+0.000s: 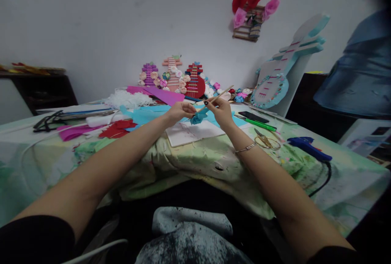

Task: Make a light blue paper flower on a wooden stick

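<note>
Over the table's front middle, my right hand pinches a thin wooden stick, which slants up to the right. The stick's lower end reaches a blue paper flower that hangs between my two hands. My left hand has its fingertips closed at the left side of this flower and seems to hold it by the edge. Whether the stick's end touches the petals is hard to make out. Beneath the hands lie a white board with faint marks and light blue paper.
On the right lie a black phone, a green cutter, gold-handled scissors and a blue glue gun with its cord. Red paper sits left. Behind stand decorated lute shapes. A person in denim is at right.
</note>
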The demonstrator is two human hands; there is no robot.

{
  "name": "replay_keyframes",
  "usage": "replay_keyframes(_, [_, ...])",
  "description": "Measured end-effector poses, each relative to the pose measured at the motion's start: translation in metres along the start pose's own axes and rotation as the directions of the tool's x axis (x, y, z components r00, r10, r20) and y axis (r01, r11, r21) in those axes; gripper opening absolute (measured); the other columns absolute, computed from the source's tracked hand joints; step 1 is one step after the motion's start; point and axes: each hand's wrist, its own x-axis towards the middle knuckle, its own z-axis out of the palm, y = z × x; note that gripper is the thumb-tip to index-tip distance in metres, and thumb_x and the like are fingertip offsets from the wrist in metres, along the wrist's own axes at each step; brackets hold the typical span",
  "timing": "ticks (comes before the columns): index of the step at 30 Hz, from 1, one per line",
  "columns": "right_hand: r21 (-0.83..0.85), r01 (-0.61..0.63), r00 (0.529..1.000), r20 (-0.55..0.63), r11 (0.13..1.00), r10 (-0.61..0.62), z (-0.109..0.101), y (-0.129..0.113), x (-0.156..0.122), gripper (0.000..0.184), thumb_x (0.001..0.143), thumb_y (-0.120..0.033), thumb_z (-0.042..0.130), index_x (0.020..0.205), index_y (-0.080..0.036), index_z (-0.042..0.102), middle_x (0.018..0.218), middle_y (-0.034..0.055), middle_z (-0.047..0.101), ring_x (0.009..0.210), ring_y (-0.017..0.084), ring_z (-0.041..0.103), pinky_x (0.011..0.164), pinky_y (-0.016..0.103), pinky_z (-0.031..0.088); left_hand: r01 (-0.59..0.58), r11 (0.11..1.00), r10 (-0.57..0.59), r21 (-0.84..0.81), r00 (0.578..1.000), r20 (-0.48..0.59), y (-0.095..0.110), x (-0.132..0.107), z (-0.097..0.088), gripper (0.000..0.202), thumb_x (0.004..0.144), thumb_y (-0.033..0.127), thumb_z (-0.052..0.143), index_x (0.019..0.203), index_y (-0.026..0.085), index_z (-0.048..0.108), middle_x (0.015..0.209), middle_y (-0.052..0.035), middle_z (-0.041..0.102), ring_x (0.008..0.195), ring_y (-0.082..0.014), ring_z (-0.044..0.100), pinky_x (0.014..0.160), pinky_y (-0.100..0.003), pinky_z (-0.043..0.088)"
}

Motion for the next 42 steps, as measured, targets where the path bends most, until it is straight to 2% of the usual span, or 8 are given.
replay_keyframes(3, [0.171,-0.089,0.996,-0.007,0.981,0.092,0.001,0.001,0.002,0.029,0.069,-0.044,0.065,0.074,-0.016,0.063,0.061,0.0001,0.058,0.058,0.01,0.049,0.058,0.024,0.04,0.008,1.0,-0.008,-0.008,1.0,-0.011,0.0,0.0,0.0,0.027,0.048,0.011,0.075,0.073,0.009,0.064,0.062,-0.0029,0.064,0.059,-0.0125,0.058,0.061,-0.027,0.043])
replay_keyframes(6, [0.231,-0.13,0.991,0.017,0.964,0.13,0.001,-0.002,0.002,0.032,0.067,-0.047,0.066,0.073,-0.016,0.063,0.058,-0.0007,0.055,0.055,0.009,0.049,0.056,0.024,0.04,0.009,1.0,-0.009,-0.003,1.0,-0.024,-0.001,0.001,-0.001,0.026,0.048,0.01,0.075,0.072,0.01,0.064,0.06,-0.0021,0.063,0.057,-0.0118,0.058,0.06,-0.026,0.043])
replay_keyframes(13, [0.252,-0.136,0.991,0.049,0.958,0.128,0.001,-0.006,0.0,0.034,0.067,-0.048,0.067,0.071,-0.015,0.061,0.053,-0.0019,0.053,0.05,0.008,0.045,0.052,0.023,0.036,0.013,1.0,-0.013,0.007,0.998,-0.061,0.001,-0.001,0.001,0.025,0.046,0.009,0.073,0.068,0.01,0.063,0.056,-0.0009,0.062,0.055,-0.0117,0.057,0.059,-0.026,0.043])
replay_keyframes(18, [0.196,-0.156,0.988,0.055,0.968,0.148,0.0,-0.008,-0.001,0.034,0.069,-0.05,0.063,0.072,-0.016,0.06,0.053,-0.0017,0.052,0.051,0.009,0.046,0.051,0.024,0.035,0.021,1.0,-0.019,0.021,0.997,-0.078,0.002,-0.001,0.001,0.023,0.046,0.008,0.073,0.066,0.01,0.062,0.056,-0.0008,0.062,0.055,-0.012,0.056,0.06,-0.027,0.043])
replay_keyframes(34, [0.209,-0.154,0.987,0.067,0.966,0.143,-0.001,-0.01,-0.001,0.03,0.073,-0.045,0.061,0.07,-0.015,0.059,0.049,-0.0024,0.051,0.047,0.007,0.042,0.049,0.023,0.033,0.03,0.999,-0.027,0.04,0.996,-0.083,0.002,-0.003,0.001,0.021,0.045,0.01,0.072,0.064,0.01,0.062,0.055,-0.0011,0.061,0.055,-0.0124,0.056,0.06,-0.028,0.042])
replay_keyframes(42, [0.2,-0.162,0.986,0.067,0.966,0.151,0.0,-0.012,-0.002,0.03,0.073,-0.046,0.061,0.07,-0.016,0.059,0.048,-0.0024,0.051,0.046,0.008,0.042,0.049,0.023,0.034,0.025,0.999,-0.022,0.045,0.997,-0.076,0.002,-0.003,0.001,0.024,0.045,0.015,0.073,0.068,0.011,0.066,0.06,-0.0027,0.064,0.058,-0.0137,0.056,0.062,-0.029,0.042])
